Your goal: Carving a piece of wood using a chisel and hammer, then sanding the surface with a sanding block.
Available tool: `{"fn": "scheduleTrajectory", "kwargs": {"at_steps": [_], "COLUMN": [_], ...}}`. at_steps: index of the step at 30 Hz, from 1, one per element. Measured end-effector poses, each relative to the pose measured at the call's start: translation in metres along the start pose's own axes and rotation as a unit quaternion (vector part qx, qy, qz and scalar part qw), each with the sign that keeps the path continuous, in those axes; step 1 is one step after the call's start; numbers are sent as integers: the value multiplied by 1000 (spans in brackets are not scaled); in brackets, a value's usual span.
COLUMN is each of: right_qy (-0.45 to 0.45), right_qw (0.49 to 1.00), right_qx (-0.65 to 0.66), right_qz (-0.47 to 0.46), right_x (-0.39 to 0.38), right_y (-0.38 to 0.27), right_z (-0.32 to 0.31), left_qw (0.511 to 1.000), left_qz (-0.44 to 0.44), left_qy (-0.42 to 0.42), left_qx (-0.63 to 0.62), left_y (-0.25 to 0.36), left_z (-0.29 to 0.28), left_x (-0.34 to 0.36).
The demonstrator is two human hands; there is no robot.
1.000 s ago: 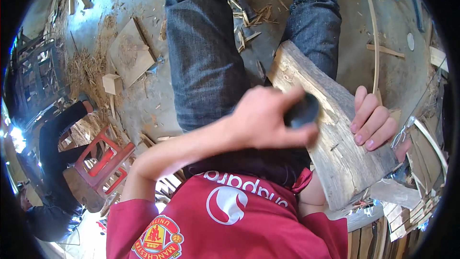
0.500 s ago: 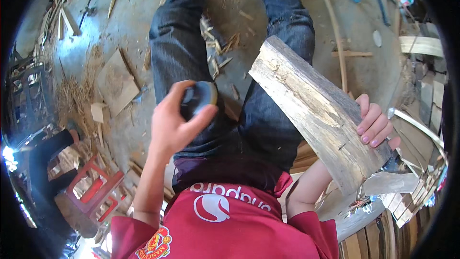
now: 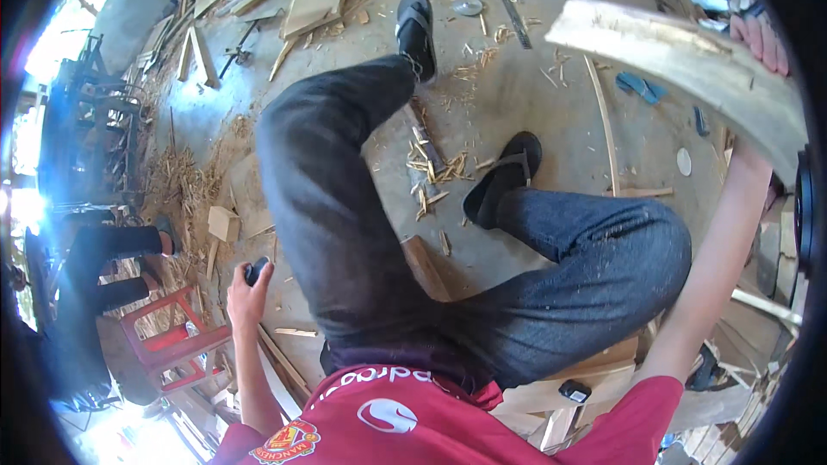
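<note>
Since the last look, you are swinging the plank (image 3: 689, 60) up and off your lap, so it is now riding high at your right side, and your left hand (image 3: 247, 297) is dropping away from your thigh and out to the left, carrying the small dark tool (image 3: 256, 271) with it. To do this lift well, I would judge you should be keeping the plank's weight close to your shoulder, holding it clear of your right knee (image 3: 642, 232), and watching the far end, since it is sweeping over the scrap wood and chips on the floor (image 3: 517, 95). Your right hand (image 3: 760, 39) is reaching up to the plank's upper edge; only the fingertips are showing over the top of the wood, curled against it, so the grip is looking closed on the plank, though the palm is hidden behind the board. Your left grip is wrapping snugly round the dark tool, fingers folded and nearly shut, with the tool's tip poking out above them. That hand is hanging just above the littered floor, near a red stool (image 3: 168, 340) and a small wood block (image 3: 224, 224), well apart from the plank.
</note>
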State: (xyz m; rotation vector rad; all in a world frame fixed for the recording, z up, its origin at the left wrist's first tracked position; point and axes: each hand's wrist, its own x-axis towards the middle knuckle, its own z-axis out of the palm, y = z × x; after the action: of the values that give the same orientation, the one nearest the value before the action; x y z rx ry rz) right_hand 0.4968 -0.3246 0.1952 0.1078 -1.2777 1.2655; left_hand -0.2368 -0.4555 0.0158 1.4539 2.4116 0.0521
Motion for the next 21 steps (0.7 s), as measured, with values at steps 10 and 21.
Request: {"fn": "scheduleTrajectory", "kwargs": {"at_steps": [10,21], "right_qy": [302,442], "right_qw": [940,857], "right_qx": [-154,-260], "right_qz": [-48,-55], "right_x": [-119,-235], "right_y": [195,405], "right_z": [-102,-105], "left_qw": [969,957], "left_qz": [62,178], "left_qy": [-131,-169], "left_qx": [-200,156], "left_y": [108,180], "left_z": [122,165], "left_x": [202,266]}}
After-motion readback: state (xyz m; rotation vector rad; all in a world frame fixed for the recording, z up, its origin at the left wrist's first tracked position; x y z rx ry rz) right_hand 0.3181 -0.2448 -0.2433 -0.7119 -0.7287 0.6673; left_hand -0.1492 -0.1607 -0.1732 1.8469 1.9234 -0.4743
